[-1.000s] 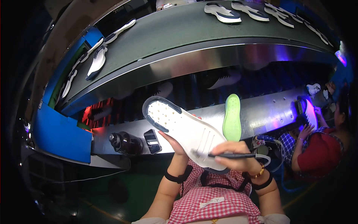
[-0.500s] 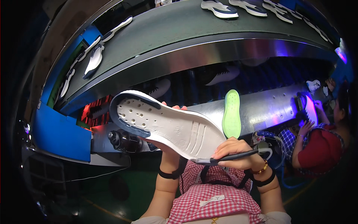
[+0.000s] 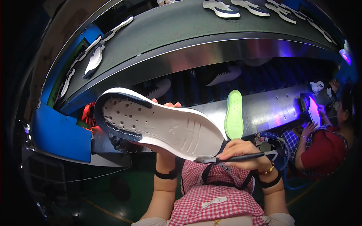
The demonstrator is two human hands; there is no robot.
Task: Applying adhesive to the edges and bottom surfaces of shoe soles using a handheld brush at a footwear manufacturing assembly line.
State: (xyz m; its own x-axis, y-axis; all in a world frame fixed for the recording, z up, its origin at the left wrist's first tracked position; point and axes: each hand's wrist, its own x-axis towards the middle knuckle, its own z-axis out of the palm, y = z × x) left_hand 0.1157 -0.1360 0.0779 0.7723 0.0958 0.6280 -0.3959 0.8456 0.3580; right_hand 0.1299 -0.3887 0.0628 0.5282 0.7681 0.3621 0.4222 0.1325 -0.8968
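Holding white sole (image 3: 169,132) over near edge of bench (image 3: 266,113): left hand (image 3: 168,104) curled under it, fingers bent over far rim. Dark-blue band round holed end, grooves across other. Right hand (image 3: 243,152) closed on black-handled brush (image 3: 241,157), tip at near rim. Green insole (image 3: 234,116) just beyond grooved end; open room near left, above floor (image 3: 139,177).

From the held sole (image 3: 169,130), an insole (image 3: 234,116) is laid on the tabletop (image 3: 266,111) at three o'clock; a conveyor (image 3: 169,32), topped with other soles (image 3: 221,9), is placed at twelve o'clock.
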